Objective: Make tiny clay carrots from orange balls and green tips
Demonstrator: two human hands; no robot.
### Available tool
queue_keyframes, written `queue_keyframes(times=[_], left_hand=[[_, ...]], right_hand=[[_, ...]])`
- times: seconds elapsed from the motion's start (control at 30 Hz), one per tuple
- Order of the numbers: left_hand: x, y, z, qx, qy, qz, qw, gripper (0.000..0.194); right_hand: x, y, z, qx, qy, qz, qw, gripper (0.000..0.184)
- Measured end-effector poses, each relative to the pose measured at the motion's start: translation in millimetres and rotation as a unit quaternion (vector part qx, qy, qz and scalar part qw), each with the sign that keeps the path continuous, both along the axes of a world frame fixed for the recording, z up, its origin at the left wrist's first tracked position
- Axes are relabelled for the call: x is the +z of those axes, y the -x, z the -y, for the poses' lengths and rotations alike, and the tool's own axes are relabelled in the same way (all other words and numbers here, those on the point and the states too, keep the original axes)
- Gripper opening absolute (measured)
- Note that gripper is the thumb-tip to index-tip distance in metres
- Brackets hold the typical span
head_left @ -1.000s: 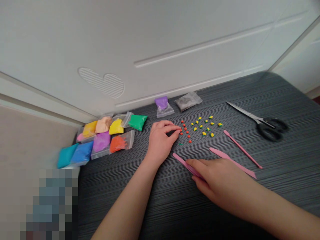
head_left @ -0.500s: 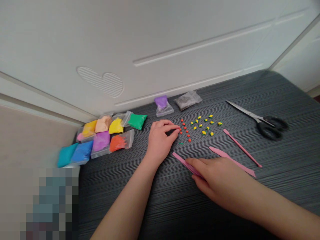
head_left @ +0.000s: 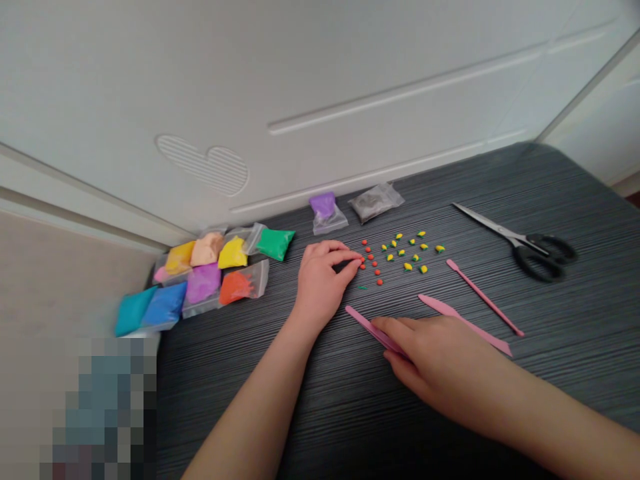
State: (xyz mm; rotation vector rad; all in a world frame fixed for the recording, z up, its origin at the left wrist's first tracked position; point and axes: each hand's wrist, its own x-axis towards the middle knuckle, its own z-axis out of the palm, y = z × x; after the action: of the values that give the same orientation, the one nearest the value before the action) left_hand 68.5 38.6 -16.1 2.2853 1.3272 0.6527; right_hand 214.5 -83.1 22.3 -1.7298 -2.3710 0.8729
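Observation:
My left hand (head_left: pixel 323 277) rests on the dark table, its thumb and index fingertips closed on a tiny orange clay ball (head_left: pixel 363 259). Several more orange balls (head_left: pixel 375 264) lie in short rows beside the fingertips. A thin green clay strip (head_left: pixel 363 287) is just below them. In my right hand (head_left: pixel 425 350) is a pink modelling tool (head_left: pixel 367 321), gripped low over the table with its tip toward the orange balls. Several small yellow clay pieces with green edges (head_left: pixel 408 267) sit to the right of the orange ones.
A pink clay knife (head_left: pixel 450 311) and a thin pink stick tool (head_left: pixel 483 295) lie right of the hands. Black-handled scissors (head_left: pixel 515 237) are farther right. Bags of coloured clay (head_left: pixel 203 283) cluster at left; purple (head_left: pixel 324 207) and grey (head_left: pixel 373 203) bags lie by the white panel (head_left: pixel 320 80).
Both hands hold nearly the same pose throughout. Only a slight shift of the whole view shows; the clay pieces and tools keep their places.

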Motion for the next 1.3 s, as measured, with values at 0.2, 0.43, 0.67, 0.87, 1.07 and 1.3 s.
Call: queue_keyframes(times=[0.2, 0.43, 0.67, 0.87, 1.07, 1.3], left_hand=[[-0.9, -0.2, -0.4, 0.0, -0.002, -0.011, 1.0, 0.015], [-0.4, 0.4, -0.8, 0.0, -0.003, -0.011, 1.0, 0.016], [-0.6, 0.2, -1.2, -0.005, 0.001, -0.012, 1.0, 0.016], [-0.4, 1.0, -1.0, -0.004, -0.002, -0.012, 1.0, 0.016], [0.0, -0.2, -0.4, 0.004, -0.002, -0.011, 1.0, 0.014], [0.2, 0.5, 0.0, -0.004, -0.001, -0.014, 1.0, 0.016]], right_hand=[[0.0, -0.6, 0.2, -0.001, -0.007, 0.007, 1.0, 0.019], [0.1, 0.2, -0.1, 0.002, -0.008, 0.009, 1.0, 0.017], [1.5, -1.4, -1.1, 0.003, -0.004, 0.007, 1.0, 0.017], [2.4, -1.3, -0.5, 0.002, -0.006, 0.001, 1.0, 0.017], [3.0, -0.9, -1.3, 0.001, -0.004, 0.0, 1.0, 0.019], [1.6, -1.4, -1.4, 0.002, -0.003, 0.004, 1.0, 0.018]])
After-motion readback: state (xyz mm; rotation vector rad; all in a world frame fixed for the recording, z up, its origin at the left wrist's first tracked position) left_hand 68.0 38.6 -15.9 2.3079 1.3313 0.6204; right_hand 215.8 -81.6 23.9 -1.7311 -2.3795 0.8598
